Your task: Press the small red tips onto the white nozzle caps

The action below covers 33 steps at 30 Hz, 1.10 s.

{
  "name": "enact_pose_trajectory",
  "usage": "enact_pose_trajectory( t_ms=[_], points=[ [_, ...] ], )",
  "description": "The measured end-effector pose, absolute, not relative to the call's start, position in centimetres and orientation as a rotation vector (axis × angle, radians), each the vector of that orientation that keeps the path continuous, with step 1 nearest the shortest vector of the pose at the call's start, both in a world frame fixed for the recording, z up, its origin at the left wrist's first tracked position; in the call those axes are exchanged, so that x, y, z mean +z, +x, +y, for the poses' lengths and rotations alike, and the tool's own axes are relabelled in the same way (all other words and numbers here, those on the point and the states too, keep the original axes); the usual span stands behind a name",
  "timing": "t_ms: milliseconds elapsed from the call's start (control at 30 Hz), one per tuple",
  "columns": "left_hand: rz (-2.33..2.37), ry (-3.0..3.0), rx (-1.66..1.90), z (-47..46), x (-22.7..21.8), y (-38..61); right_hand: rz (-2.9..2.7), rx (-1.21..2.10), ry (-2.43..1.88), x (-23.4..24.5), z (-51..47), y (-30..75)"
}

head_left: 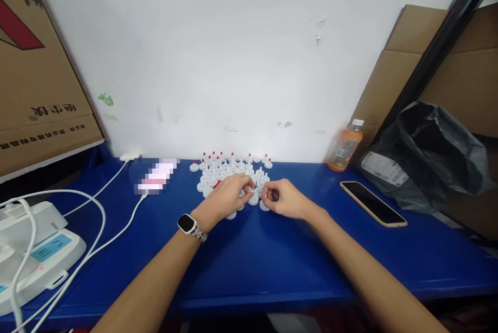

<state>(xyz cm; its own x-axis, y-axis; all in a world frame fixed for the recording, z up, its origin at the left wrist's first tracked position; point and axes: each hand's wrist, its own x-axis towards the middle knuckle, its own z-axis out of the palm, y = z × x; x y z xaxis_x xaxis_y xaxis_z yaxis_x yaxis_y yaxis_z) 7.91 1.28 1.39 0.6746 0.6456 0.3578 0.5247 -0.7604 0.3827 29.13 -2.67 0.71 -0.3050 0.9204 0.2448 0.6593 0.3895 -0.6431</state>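
A cluster of small white caps with red tips [229, 167] stands on the blue table [249, 260] near the wall. My left hand [227, 195], with a smartwatch on its wrist, rests at the front of the cluster, its fingers curled round a small white cap. My right hand [282, 199] sits just to the right, fingertips pinched on another small white piece. The two hands nearly meet at about the middle of the table. Several loose white caps [254, 200] lie under and between the hands.
A phone [372, 203] lies face up at the right, beside a black plastic bag [428, 156] and an orange drink bottle [344, 146]. Cardboard boxes [35, 73] lean left and right. A white power strip [39, 250] with cables sits front left; a blurred item [157, 176] lies nearby.
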Motion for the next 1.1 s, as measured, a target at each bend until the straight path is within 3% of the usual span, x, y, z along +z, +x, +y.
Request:
enact_pose_trajectory(
  t_ms=[467, 633, 833, 967, 1100],
  points=[
    [1.073, 2.735, 0.619, 1.3, 1.7, 7.7, -1.868, 0.353, -1.363, 0.5, -1.6, 29.1],
    [1.036, 2.72, 0.725, 1.6, 1.7, 8.4, -1.481, 0.224, -1.694, -0.3, 4.0, 31.8],
    [0.992, 2.69, 0.757, 1.3, 1.6, 8.9, -1.424, 0.208, -1.903, -2.0, 9.9, 32.6],
    [1.01, 2.669, 0.79, 1.2, 1.9, 8.4, -1.43, 0.202, -1.859, -2.0, 10.0, 32.0],
    [1.013, 2.591, 0.938, 1.5, 2.3, 7.8, -1.514, 0.12, -1.505, -0.4, 6.5, 30.8]
  ],
)
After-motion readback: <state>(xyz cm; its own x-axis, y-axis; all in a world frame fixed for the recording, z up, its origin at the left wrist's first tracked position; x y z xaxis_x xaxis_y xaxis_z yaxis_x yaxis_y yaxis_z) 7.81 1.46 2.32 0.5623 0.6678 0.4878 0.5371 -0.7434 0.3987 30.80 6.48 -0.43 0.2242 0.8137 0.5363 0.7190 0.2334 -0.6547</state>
